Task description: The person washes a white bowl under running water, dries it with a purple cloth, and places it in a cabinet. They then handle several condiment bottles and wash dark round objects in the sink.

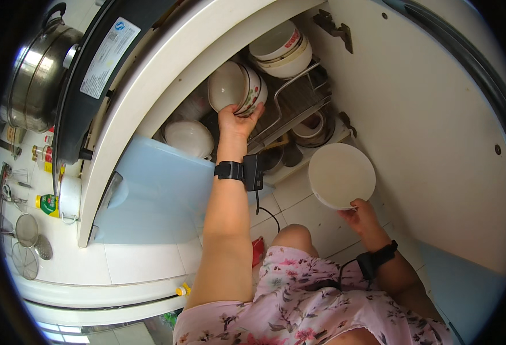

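Observation:
My left hand (pixel 239 121) reaches into the open cabinet, its fingers and thumb around a tilted stack of bowls (pixel 231 87), one with a red-and-green pattern. My right hand (pixel 356 215) pinches the near rim of a round white plate (pixel 342 174) above the tiled floor, outside the cabinet. Another stack of white bowls (pixel 285 54) is farther back on a wire rack (pixel 278 103). A white lidded or upturned dish (pixel 189 139) lies left of my left hand; which of the two I cannot tell.
An open cabinet door (pixel 429 120) with hinges stands at the right, a light-blue door (pixel 149 194) at the left. Dark cookware (pixel 274 156) sits under the rack. A steel pot (pixel 41 77), a white pot (pixel 70 198) and bottles (pixel 48 205) are at the far left.

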A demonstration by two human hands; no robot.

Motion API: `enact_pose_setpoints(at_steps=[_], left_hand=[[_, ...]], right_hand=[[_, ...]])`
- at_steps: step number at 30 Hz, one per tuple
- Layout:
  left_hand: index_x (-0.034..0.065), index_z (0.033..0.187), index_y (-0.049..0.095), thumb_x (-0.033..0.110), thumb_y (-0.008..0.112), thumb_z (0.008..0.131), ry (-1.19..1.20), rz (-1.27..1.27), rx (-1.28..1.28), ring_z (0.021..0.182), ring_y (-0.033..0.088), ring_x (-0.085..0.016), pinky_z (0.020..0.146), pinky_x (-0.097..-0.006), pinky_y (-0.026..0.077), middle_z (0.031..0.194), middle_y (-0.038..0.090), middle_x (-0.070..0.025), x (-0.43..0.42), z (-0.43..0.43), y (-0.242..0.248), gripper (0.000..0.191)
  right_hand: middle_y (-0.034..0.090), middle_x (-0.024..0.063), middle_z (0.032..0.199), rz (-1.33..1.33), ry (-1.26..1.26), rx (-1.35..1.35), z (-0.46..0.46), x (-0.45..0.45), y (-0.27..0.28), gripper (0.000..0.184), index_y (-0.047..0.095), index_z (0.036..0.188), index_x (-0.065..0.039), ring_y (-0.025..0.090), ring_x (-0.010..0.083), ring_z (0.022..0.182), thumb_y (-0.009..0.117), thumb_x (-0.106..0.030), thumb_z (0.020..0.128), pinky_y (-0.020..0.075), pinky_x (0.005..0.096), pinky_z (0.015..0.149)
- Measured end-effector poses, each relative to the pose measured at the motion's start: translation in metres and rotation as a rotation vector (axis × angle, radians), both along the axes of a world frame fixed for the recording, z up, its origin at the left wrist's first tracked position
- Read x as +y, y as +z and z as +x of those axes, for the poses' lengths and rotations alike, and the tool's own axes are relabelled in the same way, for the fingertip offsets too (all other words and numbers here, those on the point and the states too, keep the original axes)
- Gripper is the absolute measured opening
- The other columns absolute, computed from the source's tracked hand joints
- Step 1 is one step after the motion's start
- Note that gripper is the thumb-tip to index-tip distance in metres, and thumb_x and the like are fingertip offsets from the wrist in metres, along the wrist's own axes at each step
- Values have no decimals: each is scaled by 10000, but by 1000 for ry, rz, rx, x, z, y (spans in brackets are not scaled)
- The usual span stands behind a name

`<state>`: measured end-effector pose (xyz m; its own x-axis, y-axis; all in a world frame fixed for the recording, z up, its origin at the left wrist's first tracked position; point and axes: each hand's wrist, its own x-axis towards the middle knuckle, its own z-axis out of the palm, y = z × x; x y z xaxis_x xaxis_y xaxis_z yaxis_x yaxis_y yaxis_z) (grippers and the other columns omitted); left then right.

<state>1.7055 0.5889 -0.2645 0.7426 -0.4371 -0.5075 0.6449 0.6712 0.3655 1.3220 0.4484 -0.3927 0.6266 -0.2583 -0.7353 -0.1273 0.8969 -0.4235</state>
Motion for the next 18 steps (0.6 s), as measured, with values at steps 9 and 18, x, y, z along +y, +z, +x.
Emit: enact_pose_setpoints(at_steps=[9,18], left_hand=[[-7,1427,323,257,397,915,378,117,-66,1347,205,-496,1007,-561,467,1484,217,-264,39,22,4,581],[64,1430,321,327,477,881,463,174,151,1297,212,-480,989,-561,473,1463,137,-260,42,30,-6,629]], right_hand=[[541,165,1187,-83,71,52,-1,-1,-3,480,440,1293,8,612,292,996,469,-43,816,554,459,885],[535,172,1223,-126,115,-38,-2,-4,20,584,355,1371,-6,625,296,1007,468,-54,800,556,457,860]])
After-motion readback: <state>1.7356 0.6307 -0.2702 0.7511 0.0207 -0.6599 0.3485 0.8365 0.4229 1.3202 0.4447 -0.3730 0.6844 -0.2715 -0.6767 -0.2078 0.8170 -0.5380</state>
